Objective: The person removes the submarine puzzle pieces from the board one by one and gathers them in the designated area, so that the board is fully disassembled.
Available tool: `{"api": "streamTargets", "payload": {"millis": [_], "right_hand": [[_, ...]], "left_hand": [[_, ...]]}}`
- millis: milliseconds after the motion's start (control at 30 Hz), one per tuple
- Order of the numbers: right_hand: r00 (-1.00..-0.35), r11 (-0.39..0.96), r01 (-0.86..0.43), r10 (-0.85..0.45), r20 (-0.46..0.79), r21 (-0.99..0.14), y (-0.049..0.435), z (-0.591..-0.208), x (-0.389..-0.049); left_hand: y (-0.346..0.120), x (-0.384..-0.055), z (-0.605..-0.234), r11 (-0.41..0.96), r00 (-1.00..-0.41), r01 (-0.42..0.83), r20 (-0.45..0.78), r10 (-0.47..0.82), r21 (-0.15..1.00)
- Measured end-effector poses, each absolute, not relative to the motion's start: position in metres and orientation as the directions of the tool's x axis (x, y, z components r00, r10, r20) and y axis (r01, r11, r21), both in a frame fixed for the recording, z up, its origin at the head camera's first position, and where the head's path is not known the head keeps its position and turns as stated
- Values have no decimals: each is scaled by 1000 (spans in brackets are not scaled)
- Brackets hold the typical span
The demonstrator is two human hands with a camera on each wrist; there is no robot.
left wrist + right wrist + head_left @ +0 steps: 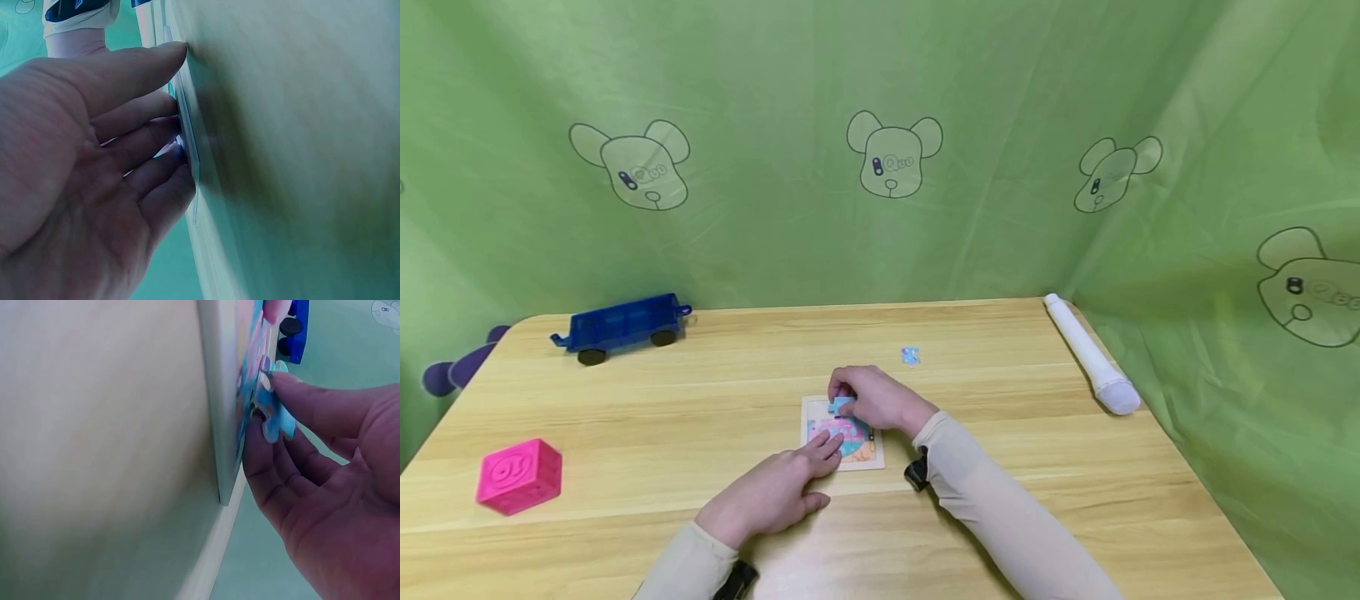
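Note:
A small jigsaw puzzle in a pale frame [874, 463] lies on the table, partly filled with pink, blue and orange pieces. My right hand [880, 398] pinches a light blue puzzle piece [275, 411] between thumb and fingers, over the upper part of the frame. In the right wrist view the piece is tilted near the picture's surface. The fingertips of my left hand [778, 492] rest on the lower left of the puzzle, fingers extended, thumb out to the side. One loose blue puzzle piece [910, 356] lies beyond the frame.
A blue toy wagon [625, 325] stands at the back left of the wooden table [715, 367]. Nearer, on the left, sits a pink block [520, 477]. A white toy microphone [1092, 354] lies along the right edge. Green curtain [760, 233] hangs behind.

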State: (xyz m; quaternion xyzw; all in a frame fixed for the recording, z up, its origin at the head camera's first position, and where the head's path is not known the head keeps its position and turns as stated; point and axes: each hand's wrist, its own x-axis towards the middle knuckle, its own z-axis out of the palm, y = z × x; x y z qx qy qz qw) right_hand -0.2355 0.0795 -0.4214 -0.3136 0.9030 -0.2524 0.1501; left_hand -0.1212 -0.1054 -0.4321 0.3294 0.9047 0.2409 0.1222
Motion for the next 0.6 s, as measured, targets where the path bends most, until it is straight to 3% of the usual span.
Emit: {"api": "streamTargets", "payload": {"millis": [333, 600], "right_hand": [[-785, 621, -442, -617, -56, -647, 112, -405, -243], [-847, 587, -300, -526, -73, -752, 159, -388, -256]], "left_hand": [[-105, -121, -433, 659, -754, 534, -54, 655, 530], [-105, -121, -432, 655, -751, 537, -53, 658, 532]]}}
